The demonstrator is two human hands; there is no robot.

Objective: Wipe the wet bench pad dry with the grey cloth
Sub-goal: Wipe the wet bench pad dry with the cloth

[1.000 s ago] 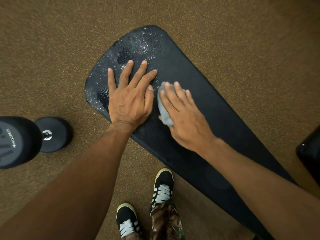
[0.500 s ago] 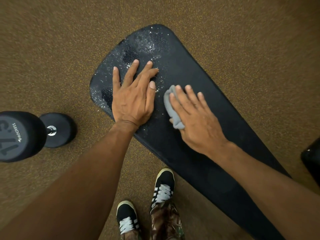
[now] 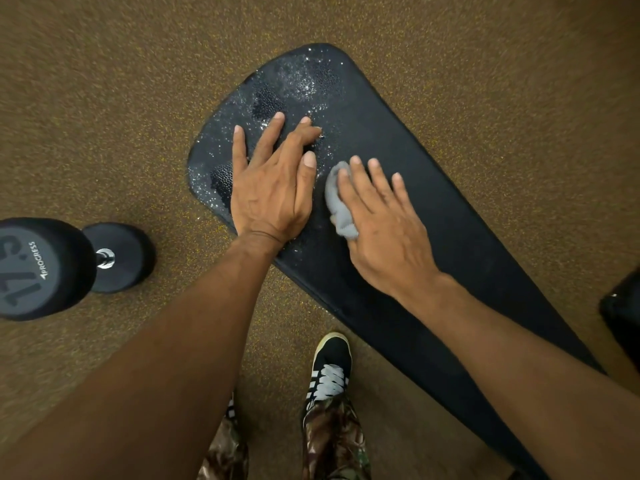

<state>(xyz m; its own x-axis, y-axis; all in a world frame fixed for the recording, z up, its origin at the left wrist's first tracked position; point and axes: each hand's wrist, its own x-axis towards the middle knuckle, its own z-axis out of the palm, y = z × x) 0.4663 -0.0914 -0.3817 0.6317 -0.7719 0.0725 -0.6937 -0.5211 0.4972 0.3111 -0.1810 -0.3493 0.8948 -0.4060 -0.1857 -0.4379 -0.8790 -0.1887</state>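
Most wiping is left, I judge: droplets [image 3: 298, 84] cover the bench pad [image 3: 433, 168] toward 11 o'clock. My left hand [image 3: 272, 199] lies flat there, fingers spread; my right hand [image 3: 388, 233] presses the grey cloth [image 3: 338, 209] mid-pad with straight fingers.

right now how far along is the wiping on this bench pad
Partway. Done: the long stretch of bench pad beyond the right hand looks matte and dry. In hand: the right hand presses the grey cloth flat on the pad, beside the left hand, which rests flat on the wet part. Left: droplets glitter across the rounded end around the left hand.
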